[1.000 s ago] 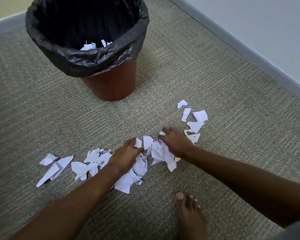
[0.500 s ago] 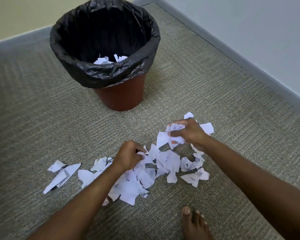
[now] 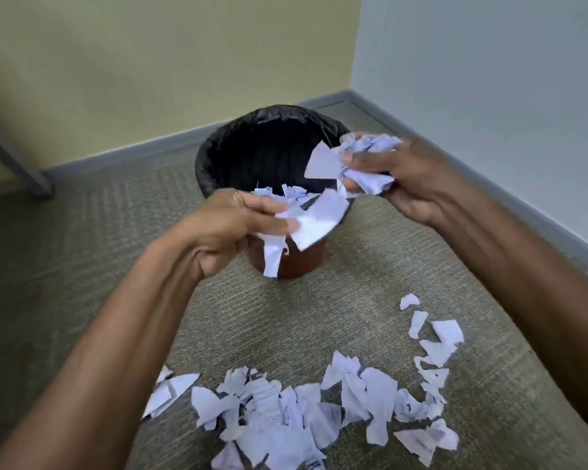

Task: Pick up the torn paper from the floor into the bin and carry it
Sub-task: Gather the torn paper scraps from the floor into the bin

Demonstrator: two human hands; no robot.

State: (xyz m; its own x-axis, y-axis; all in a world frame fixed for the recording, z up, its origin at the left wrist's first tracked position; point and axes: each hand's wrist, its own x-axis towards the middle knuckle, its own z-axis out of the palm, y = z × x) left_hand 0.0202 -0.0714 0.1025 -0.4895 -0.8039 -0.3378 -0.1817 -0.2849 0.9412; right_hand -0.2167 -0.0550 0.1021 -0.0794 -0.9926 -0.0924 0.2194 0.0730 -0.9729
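The round reddish-brown plastic bin point(image 3: 296, 262) wears a glossy black bag liner point(image 3: 252, 147). White torn paper scraps point(image 3: 286, 418), some with faint grey print, lie on grey-green ribbed carpet floor point(image 3: 65, 266).

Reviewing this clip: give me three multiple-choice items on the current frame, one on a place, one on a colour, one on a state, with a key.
1. Where does the bin stand?
A. Near the corner of the room
B. On a table
C. Between the person's feet

2. What colour is the bin liner?
A. White
B. Black
C. Blue

3. What is the right hand doing?
A. Resting flat on the carpet
B. Hanging empty
C. Clutching crumpled paper

Key: 1 A, the two walls meet just behind it. 2 B, black plastic folds over the rim. 3 C, scraps are bunched in its fingers.
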